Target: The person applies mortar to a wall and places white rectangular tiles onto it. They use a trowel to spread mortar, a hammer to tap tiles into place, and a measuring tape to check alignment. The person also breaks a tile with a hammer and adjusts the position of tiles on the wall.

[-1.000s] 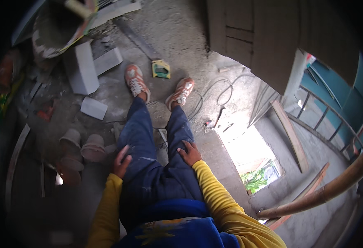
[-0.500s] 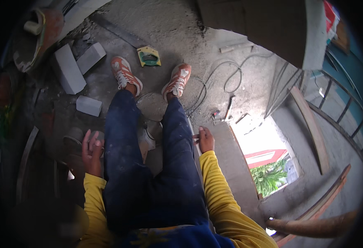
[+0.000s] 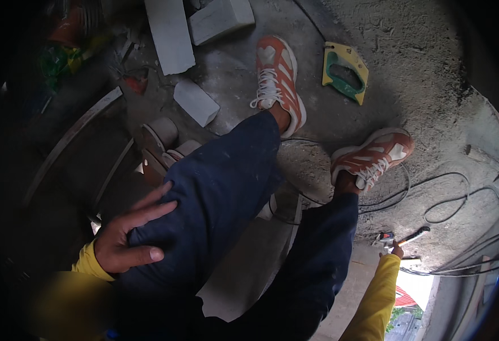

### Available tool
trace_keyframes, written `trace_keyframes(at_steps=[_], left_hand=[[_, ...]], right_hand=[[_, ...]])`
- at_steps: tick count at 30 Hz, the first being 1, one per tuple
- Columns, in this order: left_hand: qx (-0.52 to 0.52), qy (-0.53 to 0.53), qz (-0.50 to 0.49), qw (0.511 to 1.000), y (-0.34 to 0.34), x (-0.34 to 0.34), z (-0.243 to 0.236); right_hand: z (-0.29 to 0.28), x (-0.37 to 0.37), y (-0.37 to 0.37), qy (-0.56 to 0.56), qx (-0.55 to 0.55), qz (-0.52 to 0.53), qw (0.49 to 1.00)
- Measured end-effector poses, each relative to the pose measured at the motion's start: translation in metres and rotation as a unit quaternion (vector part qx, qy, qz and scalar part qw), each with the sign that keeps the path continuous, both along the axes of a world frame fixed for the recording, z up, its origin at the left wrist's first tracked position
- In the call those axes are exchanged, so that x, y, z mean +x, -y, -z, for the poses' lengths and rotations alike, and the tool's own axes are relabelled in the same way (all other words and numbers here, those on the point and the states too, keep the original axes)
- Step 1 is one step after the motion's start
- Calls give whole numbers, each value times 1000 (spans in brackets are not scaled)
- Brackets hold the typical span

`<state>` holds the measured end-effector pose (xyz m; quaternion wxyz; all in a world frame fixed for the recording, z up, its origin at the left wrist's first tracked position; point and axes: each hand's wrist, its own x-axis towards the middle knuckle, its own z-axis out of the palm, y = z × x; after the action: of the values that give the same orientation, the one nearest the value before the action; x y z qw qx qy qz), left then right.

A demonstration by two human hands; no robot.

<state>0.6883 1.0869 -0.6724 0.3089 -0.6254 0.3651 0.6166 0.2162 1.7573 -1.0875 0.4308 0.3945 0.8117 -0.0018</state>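
My left hand point(image 3: 129, 241) rests on my left thigh, its fingers and thumb spread, with nothing in it. At the lower right my right arm stretches down to a hammer point(image 3: 414, 236) on the floor. The hammer has a black grip and a pale shaft. My right hand point(image 3: 393, 252) is at the shaft near the head end, a finger across it; it seems closed there, though small in view. Right beside that hand lies a small red and dark item point(image 3: 385, 235), its kind unclear.
A handsaw point(image 3: 346, 74) with a yellow and green handle lies beyond my shoes. White blocks point(image 3: 197, 102) stand to the left, near round pale discs point(image 3: 161, 136). A dark cable point(image 3: 454, 173) loops across the right floor. Below it is a bright opening point(image 3: 417, 287).
My view has turned and come closer to the floor. My right hand has gone from beside my right leg to the hammer. My left hand has come onto my thigh.
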Motion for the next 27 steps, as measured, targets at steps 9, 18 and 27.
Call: trace_keyframes(at_steps=[9,18,27], left_hand=[[-8,1,57,998,23,-20,3],[-31,-15,62,997,26,-16,2],[-138,-36,254,957,10,-18,-9]], right_hand=[[65,56,-42,-79,-29,39,996],[66,96,-1,-265,-92,-12,960],[-4,115,62,-84,-172,259,947]])
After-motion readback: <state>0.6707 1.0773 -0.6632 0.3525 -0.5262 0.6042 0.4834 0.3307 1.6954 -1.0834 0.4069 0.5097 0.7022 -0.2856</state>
